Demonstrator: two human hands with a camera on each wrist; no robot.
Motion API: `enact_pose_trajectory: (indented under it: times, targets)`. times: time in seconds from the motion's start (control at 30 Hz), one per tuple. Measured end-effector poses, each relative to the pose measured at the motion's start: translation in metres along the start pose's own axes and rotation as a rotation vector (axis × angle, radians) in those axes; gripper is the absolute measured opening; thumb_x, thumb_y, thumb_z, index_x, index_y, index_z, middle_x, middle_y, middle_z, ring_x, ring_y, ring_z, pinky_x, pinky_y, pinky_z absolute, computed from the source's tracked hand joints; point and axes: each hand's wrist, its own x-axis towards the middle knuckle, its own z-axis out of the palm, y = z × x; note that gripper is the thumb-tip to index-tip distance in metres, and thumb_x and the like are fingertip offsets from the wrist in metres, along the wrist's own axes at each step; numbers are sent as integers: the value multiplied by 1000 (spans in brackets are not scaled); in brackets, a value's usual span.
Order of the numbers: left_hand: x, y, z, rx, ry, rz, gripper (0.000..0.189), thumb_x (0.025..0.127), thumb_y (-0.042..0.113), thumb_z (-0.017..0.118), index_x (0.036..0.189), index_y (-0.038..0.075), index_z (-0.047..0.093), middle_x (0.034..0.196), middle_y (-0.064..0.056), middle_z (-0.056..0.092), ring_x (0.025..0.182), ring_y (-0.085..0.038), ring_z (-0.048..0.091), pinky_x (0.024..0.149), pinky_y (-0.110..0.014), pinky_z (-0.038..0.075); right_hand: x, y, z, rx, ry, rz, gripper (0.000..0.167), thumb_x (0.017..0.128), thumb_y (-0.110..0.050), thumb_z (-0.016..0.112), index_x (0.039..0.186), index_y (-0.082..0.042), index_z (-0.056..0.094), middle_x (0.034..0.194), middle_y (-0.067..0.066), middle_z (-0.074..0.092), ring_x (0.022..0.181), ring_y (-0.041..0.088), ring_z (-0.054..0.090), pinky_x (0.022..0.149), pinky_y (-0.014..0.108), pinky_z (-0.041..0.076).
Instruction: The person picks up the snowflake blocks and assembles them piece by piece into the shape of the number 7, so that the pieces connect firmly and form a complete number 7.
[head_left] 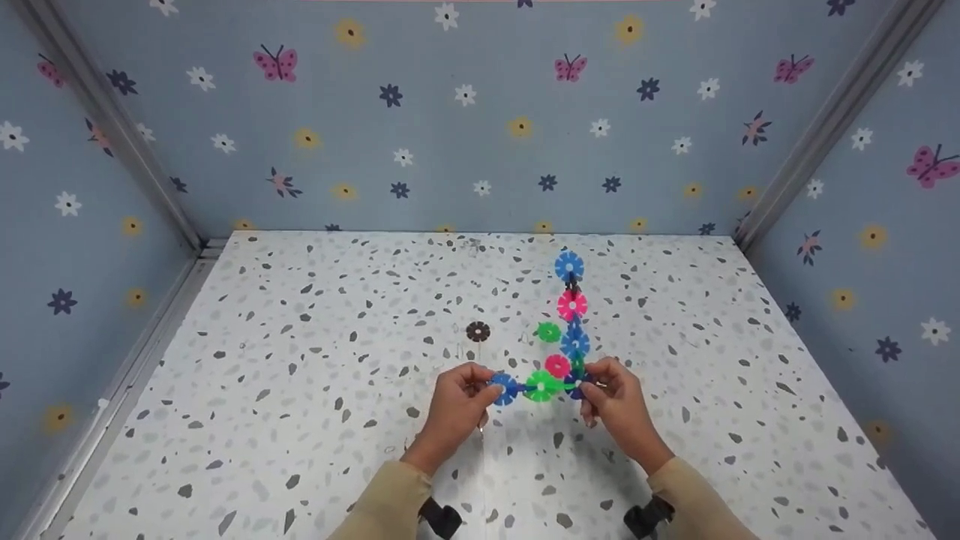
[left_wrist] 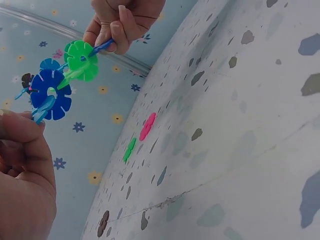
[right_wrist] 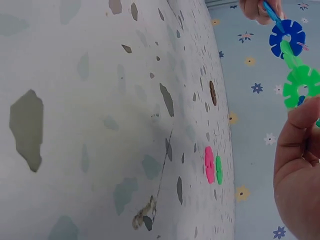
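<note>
Both hands hold up an L-shaped chain of interlocking plastic snowflake discs above the table. My left hand (head_left: 457,401) pinches the light blue disc (head_left: 498,396) at the chain's left end. A dark blue disc (left_wrist: 42,90) joins it to the bright green disc (head_left: 534,393). At the corner, my right hand (head_left: 621,401) pinches a dark blue disc (left_wrist: 104,46), partly hidden by the fingers. From there the other leg runs away from me, through a blue disc (head_left: 566,346) and a pink disc (head_left: 563,305) to a blue disc (head_left: 561,271) at the far end.
Three loose discs lie on the speckled white table (head_left: 300,405): a brown one (head_left: 471,334), a green one (head_left: 543,334) and a pink one (head_left: 551,370). Blue patterned walls (head_left: 435,60) rise at the back and on both sides.
</note>
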Motion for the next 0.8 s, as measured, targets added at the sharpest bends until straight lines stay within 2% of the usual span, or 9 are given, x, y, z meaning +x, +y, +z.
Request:
enact_pose_trajectory:
  times: [0.17, 0.33, 0.47, 0.57, 0.6, 0.7, 0.8]
  targets:
    - [3, 2, 6, 17, -38, 10, 8, 88, -4, 69, 94, -5, 64, 72, -6, 56, 46, -8, 44, 42, -19, 38, -2, -3, -7, 12, 30, 32, 14, 96, 14, 49, 108, 8, 50, 86, 19, 56, 54, 19, 54, 50, 27, 51]
    - [12, 0, 14, 56, -54, 30, 14, 91, 6, 70, 98, -4, 63, 74, -5, 57, 47, -9, 44, 43, -20, 40, 4, -8, -20, 2, 56, 25, 17, 96, 12, 50, 112, 7, 52, 92, 20, 56, 56, 19, 54, 51, 26, 51]
    - [24, -7, 21, 29, -29, 18, 23, 102, 17, 55, 105, -5, 62, 73, -6, 56, 52, -13, 47, 42, -22, 40, 8, -9, -28, 2, 65, 49, 18, 98, 10, 50, 115, 4, 52, 95, 20, 56, 58, 19, 53, 52, 26, 50]
    - [33, -8, 26, 26, 7, -23, 33, 108, 17, 40, 108, -7, 62, 75, -7, 55, 55, -19, 52, 43, -25, 43, 8, -9, -31, 6, 82, 72, 19, 99, 9, 49, 117, 3, 52, 97, 20, 55, 60, 20, 53, 53, 26, 50]
    - [35, -5, 28, 40, 19, -33, 34, 108, 17, 38, 108, -6, 63, 77, -6, 55, 56, -20, 53, 43, -26, 43, 8, -9, -32, 9, 87, 78, 19, 99, 9, 49, 117, 3, 52, 97, 20, 55, 61, 20, 53, 54, 26, 50]
    - [48, -16, 33, 104, 45, -65, 30, 106, 14, 39, 110, -6, 62, 87, -7, 57, 59, -21, 55, 44, -27, 45, 9, -10, -33, 9, 101, 86, 20, 100, 8, 49, 118, 2, 52, 99, 21, 55, 62, 21, 53, 55, 27, 50]
    - [62, -31, 37, 194, 0, -80, 24, 99, 4, 47, 119, -4, 59, 105, -9, 55, 66, -19, 55, 46, -29, 48, 10, -12, -33, 11, 100, 87, 20, 100, 7, 49, 119, 1, 52, 100, 21, 54, 62, 21, 53, 55, 27, 51]
